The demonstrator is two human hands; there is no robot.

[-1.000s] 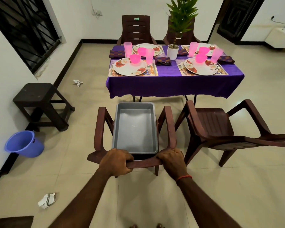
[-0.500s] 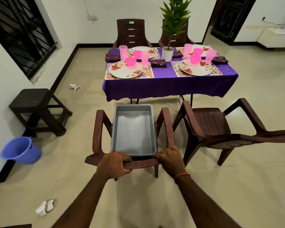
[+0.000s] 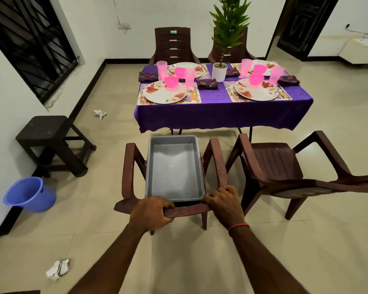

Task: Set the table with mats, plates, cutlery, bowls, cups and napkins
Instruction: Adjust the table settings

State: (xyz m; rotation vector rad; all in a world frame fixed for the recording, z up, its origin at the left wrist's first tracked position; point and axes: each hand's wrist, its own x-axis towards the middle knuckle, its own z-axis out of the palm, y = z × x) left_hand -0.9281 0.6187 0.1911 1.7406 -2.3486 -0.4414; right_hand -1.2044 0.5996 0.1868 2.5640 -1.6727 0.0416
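My left hand (image 3: 150, 215) and my right hand (image 3: 225, 203) both grip the top rail of a brown plastic chair (image 3: 129, 166) in front of me. An empty grey tub (image 3: 174, 168) lies on its seat. Beyond it stands the table with a purple cloth (image 3: 221, 113). On the cloth are floral mats, flowered plates (image 3: 165, 93), pink bowls (image 3: 171, 82), pink cups (image 3: 162, 70), cutlery and folded dark napkins (image 3: 207, 83). A potted plant (image 3: 220, 71) stands at the middle of the table.
A second brown chair (image 3: 285, 166) stands to the right, turned sideways. Two more chairs (image 3: 172, 45) are behind the table. A dark stool (image 3: 49, 141) and a blue bucket (image 3: 30, 194) sit by the left wall. Crumpled paper (image 3: 58, 269) lies on the floor.
The chair with the tub and both hands have come back away from the table; the table now appears farther off.
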